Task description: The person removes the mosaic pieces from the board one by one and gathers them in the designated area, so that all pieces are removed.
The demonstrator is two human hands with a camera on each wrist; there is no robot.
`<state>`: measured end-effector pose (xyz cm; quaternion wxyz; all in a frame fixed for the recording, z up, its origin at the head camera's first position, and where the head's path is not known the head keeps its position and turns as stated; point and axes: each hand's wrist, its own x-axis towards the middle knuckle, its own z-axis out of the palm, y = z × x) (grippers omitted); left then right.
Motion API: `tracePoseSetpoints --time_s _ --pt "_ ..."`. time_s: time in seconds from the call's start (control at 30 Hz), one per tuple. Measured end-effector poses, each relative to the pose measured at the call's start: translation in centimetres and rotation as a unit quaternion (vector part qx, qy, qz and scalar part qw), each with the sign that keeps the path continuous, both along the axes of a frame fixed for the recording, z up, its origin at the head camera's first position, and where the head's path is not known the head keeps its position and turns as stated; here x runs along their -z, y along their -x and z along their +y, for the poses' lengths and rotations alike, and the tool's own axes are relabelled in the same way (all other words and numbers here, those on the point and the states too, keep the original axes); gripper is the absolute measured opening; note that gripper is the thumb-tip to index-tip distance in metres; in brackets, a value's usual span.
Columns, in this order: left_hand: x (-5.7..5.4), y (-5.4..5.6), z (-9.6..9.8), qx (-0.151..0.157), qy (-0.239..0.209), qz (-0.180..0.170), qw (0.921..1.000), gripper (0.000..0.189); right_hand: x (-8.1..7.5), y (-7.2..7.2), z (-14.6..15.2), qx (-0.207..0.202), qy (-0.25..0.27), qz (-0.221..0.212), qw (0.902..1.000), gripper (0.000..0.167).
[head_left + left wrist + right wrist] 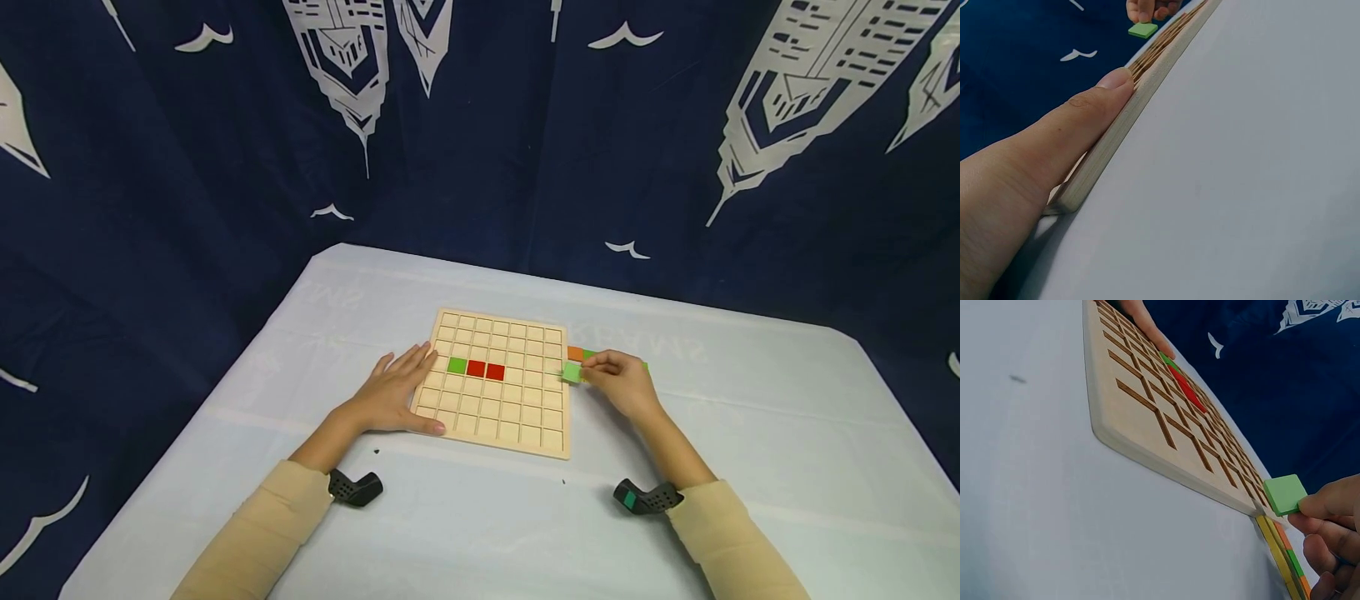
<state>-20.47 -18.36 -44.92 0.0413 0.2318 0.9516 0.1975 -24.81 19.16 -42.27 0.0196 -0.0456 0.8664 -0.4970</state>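
A square wooden grid board (525, 433) lies on the table, with one green tile (457, 365) and two red tiles (485, 370) side by side in one of its rows. My left hand (390, 396) rests spread at the board's left side, its thumb on the near left corner and fingertips on the left edge. In the left wrist view that thumb (1079, 109) lies along the rim. My right hand (621, 382) pinches a light green square tile (1285, 494) between thumb and finger, held above the board's right edge.
Rows of yellow (1277, 553), orange (575, 353) and green tiles lie on the white table (480, 525) against the board's right side, partly hidden by the right hand. A dark blue curtain (480, 167) with white prints hangs behind the table.
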Motion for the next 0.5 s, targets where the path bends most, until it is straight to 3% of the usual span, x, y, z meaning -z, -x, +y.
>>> tracePoseSetpoints --time_s 0.5 --pt "-0.1 0.0 0.0 0.002 0.003 -0.002 1.0000 0.125 -0.4 -0.7 2.5 0.025 -0.012 -0.011 0.9996 0.024"
